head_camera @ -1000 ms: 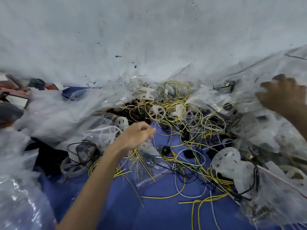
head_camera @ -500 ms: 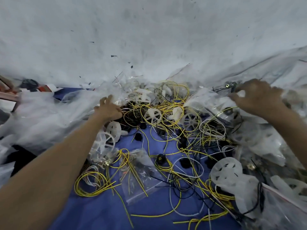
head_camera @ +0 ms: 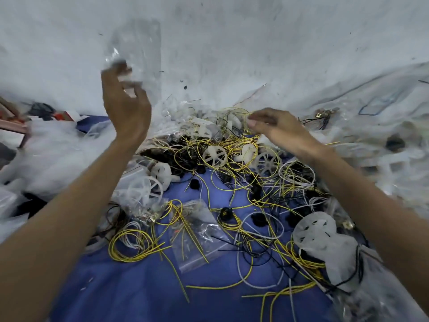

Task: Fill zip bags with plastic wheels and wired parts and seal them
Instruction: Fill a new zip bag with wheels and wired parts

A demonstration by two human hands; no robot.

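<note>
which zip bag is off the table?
The clear bag gripped by the left hand, held up in the air; the bag with yellow wires lies flat on the blue mat.

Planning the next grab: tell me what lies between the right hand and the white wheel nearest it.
Loops of yellow wire cross over the wheel just below the right hand; nothing else visible blocks it.

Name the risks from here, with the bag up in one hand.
The left hand alone grips the clear zip bag, so its mouth may be hard to open. The right hand is at the tangled yellow wires; pulling one may drag white wheels and other wires along.
</note>
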